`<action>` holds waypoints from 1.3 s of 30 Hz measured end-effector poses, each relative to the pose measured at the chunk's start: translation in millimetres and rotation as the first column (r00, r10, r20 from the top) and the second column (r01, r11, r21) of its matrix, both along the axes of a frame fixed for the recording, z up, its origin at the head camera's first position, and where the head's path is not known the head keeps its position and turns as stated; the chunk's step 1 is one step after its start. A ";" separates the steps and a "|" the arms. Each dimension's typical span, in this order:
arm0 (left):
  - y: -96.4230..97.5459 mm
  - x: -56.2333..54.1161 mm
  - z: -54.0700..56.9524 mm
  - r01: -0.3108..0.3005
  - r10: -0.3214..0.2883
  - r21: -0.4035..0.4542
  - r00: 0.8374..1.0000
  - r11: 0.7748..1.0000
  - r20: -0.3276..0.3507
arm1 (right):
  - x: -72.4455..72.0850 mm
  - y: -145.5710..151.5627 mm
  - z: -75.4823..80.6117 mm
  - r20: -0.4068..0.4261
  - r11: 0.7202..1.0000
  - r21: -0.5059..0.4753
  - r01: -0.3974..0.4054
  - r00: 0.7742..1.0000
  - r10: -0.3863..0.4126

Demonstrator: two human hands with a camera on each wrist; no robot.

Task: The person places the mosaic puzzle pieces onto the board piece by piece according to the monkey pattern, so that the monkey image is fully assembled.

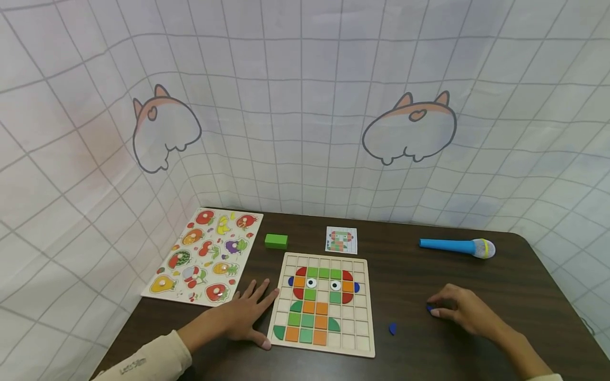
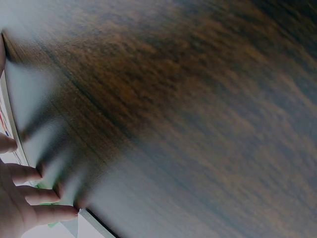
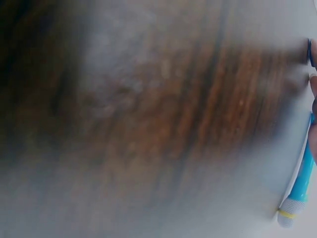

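A wooden grid board (image 1: 352,338) carries flat red, green, orange and blue pieces and two eye pieces laid out as a figure. My left hand (image 1: 245,315) rests with fingers spread at the board's left side, its thumb by the lower left corner. Spread fingers (image 2: 39,194) also show in the left wrist view. Off to the board's right, my right hand (image 1: 462,307) pinches a small dark blue piece (image 1: 430,308) low over the table. Another blue piece (image 1: 393,329), with a curved edge, lies between that hand and the board.
A pattern card (image 1: 341,241) and a green block (image 1: 276,241) lie behind the board. The fruit puzzle board (image 1: 200,259) is at the left. A blue toy microphone (image 1: 452,246) lies at the back right. Grid-patterned cloth (image 1: 305,121) hangs behind the dark table (image 1: 400,286).
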State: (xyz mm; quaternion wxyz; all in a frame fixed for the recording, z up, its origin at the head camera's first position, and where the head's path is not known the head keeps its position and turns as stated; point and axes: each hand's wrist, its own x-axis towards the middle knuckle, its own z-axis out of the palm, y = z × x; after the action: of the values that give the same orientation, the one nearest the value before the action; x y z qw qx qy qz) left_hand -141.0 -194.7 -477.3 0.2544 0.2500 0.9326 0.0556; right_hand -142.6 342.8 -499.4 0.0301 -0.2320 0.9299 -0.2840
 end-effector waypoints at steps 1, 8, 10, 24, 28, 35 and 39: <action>-0.2 0.1 -0.2 0.000 0.000 0.002 1.000 1.000 -0.002 | 0.0 -0.1 -0.3 -0.005 1.000 -0.004 -0.011 1.000 0.011; -1.2 0.0 -0.2 0.004 -0.004 0.019 1.000 1.000 0.000 | 1.6 -3.6 0.4 -0.011 0.998 0.015 -0.063 0.998 0.064; -0.9 -0.1 -0.2 0.004 -0.004 0.015 1.000 1.000 -0.001 | 1.6 -5.8 2.4 0.003 0.996 0.035 -0.082 0.997 0.082; 0.9 0.2 0.3 -0.007 0.007 -0.003 1.000 1.000 0.002 | -3.6 -73.5 32.6 0.056 0.976 -0.138 -0.171 0.982 0.180; 0.9 -0.3 -0.1 -0.009 0.009 -0.010 1.000 1.000 0.004 | -8.9 -115.7 38.5 0.078 0.964 -0.165 -0.209 0.972 0.224; 0.5 0.3 0.8 -0.010 0.010 -0.007 1.000 1.000 0.007 | -16.8 -195.4 38.6 0.122 0.927 -0.182 -0.329 0.928 0.353; 0.4 1.1 1.6 -0.013 0.013 -0.002 1.000 1.000 0.002 | -16.7 -237.4 36.2 0.186 0.912 -0.219 -0.345 0.903 0.387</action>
State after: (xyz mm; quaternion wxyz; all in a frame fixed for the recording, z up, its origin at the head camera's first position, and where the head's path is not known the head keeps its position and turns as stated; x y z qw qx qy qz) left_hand -139.9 -194.3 -475.7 0.2551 0.2436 0.9340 0.0568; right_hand -159.4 105.4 -463.2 0.1673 -0.3710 0.8302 -0.3809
